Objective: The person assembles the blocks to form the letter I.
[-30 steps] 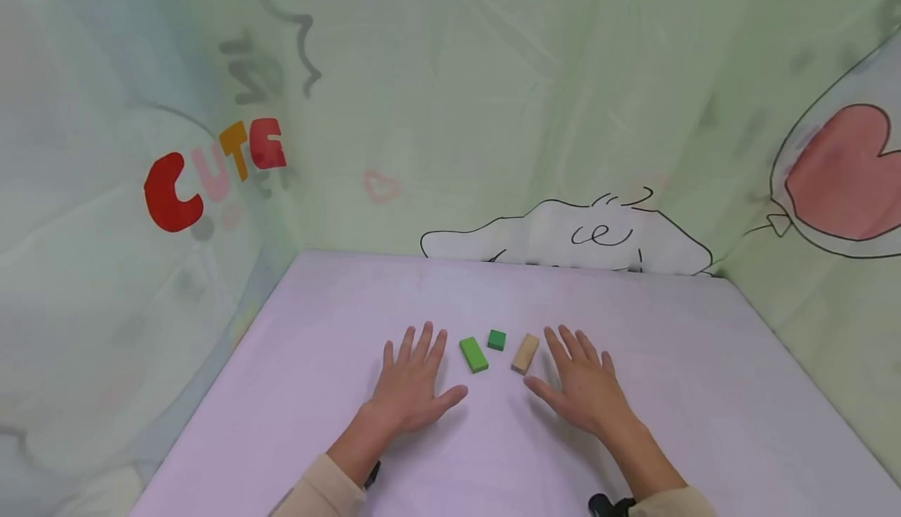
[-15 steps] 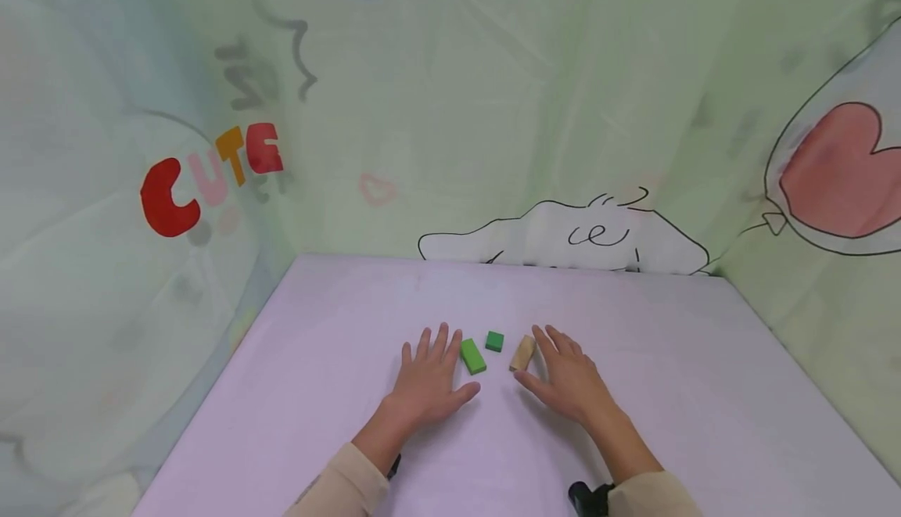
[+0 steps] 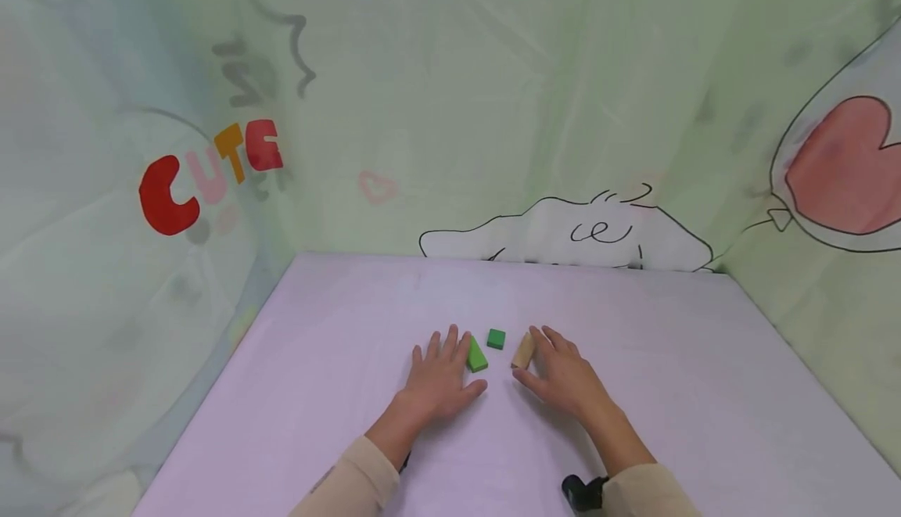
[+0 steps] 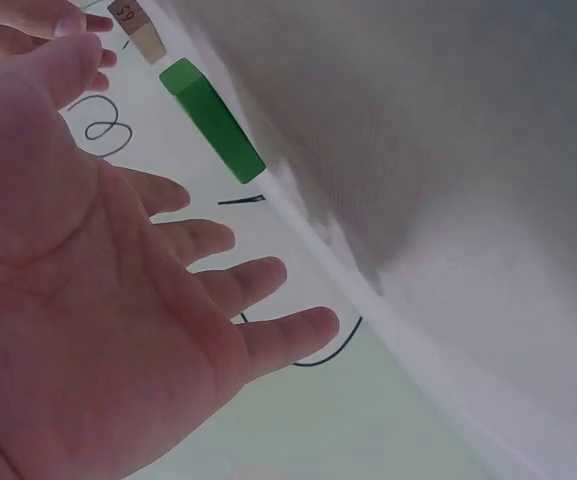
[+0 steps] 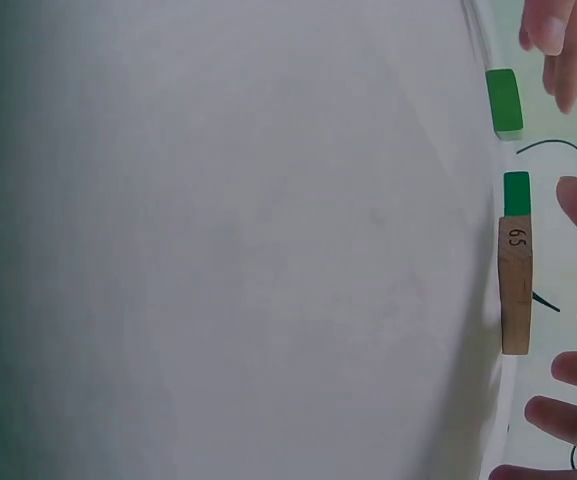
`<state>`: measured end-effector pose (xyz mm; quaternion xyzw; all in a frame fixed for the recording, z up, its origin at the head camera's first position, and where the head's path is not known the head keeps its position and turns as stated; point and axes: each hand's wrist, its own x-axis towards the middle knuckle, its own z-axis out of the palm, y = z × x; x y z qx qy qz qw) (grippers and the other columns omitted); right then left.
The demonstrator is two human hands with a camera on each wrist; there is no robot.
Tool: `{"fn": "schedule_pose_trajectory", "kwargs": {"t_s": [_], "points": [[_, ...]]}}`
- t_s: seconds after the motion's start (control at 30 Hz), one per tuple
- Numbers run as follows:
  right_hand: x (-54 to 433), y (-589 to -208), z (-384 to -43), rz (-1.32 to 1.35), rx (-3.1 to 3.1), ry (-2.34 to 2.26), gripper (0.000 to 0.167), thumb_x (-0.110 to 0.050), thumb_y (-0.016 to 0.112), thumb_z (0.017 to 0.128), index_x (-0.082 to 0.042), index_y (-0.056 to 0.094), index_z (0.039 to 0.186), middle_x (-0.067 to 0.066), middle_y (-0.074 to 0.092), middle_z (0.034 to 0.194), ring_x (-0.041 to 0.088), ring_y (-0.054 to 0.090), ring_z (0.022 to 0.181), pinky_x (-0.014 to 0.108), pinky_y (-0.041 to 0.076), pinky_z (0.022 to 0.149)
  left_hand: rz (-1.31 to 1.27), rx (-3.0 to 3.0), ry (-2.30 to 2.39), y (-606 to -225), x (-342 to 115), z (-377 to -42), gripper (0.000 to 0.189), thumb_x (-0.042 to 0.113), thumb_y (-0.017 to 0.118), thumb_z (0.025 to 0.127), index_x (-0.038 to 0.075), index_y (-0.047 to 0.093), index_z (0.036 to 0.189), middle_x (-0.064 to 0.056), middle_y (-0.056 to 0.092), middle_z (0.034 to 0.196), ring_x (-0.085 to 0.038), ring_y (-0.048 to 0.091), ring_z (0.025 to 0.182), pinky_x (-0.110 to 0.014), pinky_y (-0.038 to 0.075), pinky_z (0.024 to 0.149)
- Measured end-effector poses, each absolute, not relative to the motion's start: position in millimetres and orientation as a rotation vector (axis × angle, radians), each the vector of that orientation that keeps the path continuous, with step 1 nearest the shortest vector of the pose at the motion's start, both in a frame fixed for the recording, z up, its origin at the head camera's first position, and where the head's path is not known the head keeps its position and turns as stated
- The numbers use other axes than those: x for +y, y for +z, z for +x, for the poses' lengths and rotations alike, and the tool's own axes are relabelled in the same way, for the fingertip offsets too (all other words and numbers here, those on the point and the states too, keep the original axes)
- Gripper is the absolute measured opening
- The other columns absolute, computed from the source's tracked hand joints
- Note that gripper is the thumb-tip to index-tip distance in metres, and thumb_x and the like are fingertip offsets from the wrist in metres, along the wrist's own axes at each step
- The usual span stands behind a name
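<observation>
Three small blocks lie on the table: a light green oblong block (image 3: 477, 357), a dark green cube-like block (image 3: 496, 339) and a natural wood block (image 3: 523, 351). Beside the light green block is my left hand (image 3: 439, 380), its fingers spread and the index finger overlapping the block's edge in the head view. Close at the wood block's right side, my right hand (image 3: 563, 376) reaches forward with thumb and fingers apart. Printed digits mark the end of the wood block (image 5: 515, 285) in the right wrist view. Neither hand grips anything.
A pale lilac cloth covers the table (image 3: 338, 345). Behind it hangs a printed fabric backdrop (image 3: 436, 110), with further fabric walls at left and right. A black strap device (image 3: 584, 493) sits at the right wrist.
Both hands have moved inward, the left to the right and the right to the left, closer to the blocks. The blocks appear to lie where they were.
</observation>
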<state>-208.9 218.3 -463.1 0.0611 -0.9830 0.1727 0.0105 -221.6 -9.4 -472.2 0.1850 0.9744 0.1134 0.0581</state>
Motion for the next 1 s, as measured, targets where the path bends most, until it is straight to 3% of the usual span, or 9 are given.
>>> {"fn": "schedule_pose_trajectory", "kwargs": {"t_s": [0.57,1.0], "points": [[213,-479,-221,0.229,-3.067,0.468,0.074,-0.04,0.071,0.095,0.0,0.046,0.152,0.029,0.045,0.155,0.051,0.047,0.14,0.071,0.043,0.104,0.537,2.915,0.317,-477,-5,-222,0.079,0.057,0.049,0.103,0.015,0.025,0.166,-0.01,0.02,0.174,-0.039,0.024,0.158,-0.063,0.027,0.122],[212,-480,-220,0.182,-3.034,0.383,0.059,-0.027,0.075,0.093,-0.003,0.056,0.144,0.028,0.05,0.151,0.05,0.052,0.134,0.07,0.046,0.101,0.592,2.913,0.146,-476,-3,-221,0.073,0.055,0.046,0.106,0.016,0.028,0.165,-0.006,0.023,0.173,-0.035,0.03,0.156,-0.061,0.033,0.12]]}}
